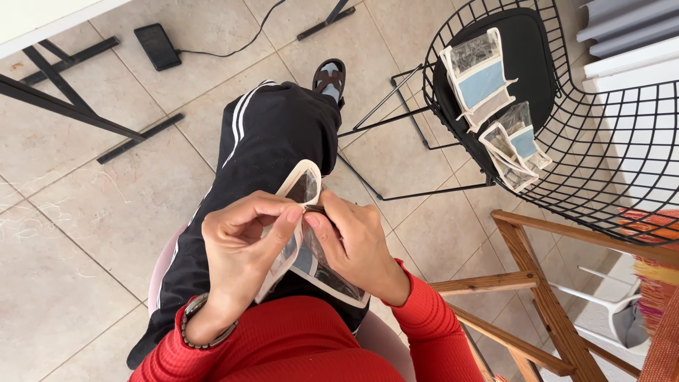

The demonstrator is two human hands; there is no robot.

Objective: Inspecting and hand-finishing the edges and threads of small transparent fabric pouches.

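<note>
Fingertips of the left hand (244, 244) and right hand (353, 244) pinch the top edge of a clear pouch with cream trim (305, 233), held over the lap. That narrow grip looks slight; the slick plastic could slip onto the tiled floor (85, 233), away from the finished pouches (495, 106) on the wire chair (622, 163).

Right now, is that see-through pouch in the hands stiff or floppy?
Probably floppy: the clear pouch bends and folds between the left hand and right hand. Likely light, being thin plastic with cream fabric edging. The shiny film may be a bit slippery.
</note>
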